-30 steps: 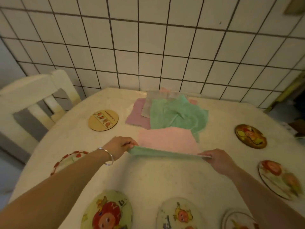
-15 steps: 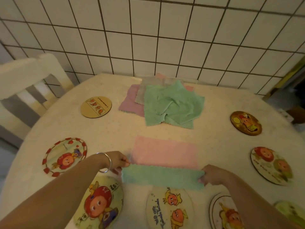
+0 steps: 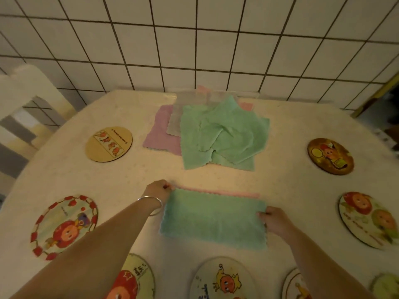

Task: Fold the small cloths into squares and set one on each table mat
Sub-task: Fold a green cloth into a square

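Across the lower two-thirds of the frame, a round pale table [image 3: 86, 180], ringed with round cartoon table mats: a wooden one [image 3: 108, 144] at upper left, a red-bordered one [image 3: 64, 227] at left, a dark one [image 3: 330, 156] at upper right, a pale one [image 3: 369, 219] at right, more cut off along the bottom edge; none bearing a cloth yet. At upper centre, against the tiled wall [image 3: 194, 50], a loose pile of unfolded cloths [image 3: 220, 134], green on top, lilac and grey beneath. Below it, at centre, the green cloth [image 3: 213, 219] lying flat, folded once into a rectangle, a pink strip showing along its far edge. Long axis running left to right, one short end at each hand. Left hand [image 3: 158, 189] at the upper-left corner, fingers pinching the cloth's corner; right hand [image 3: 275, 219] at the right short edge, fingers curled on it. Equally near, both of them. Likely next: one short end carried over onto the other along that long axis for a square, either hand suited to the lift. Then onto a mat, the bottom-centre one [image 3: 224, 279] lying nearest, just below the cloth.
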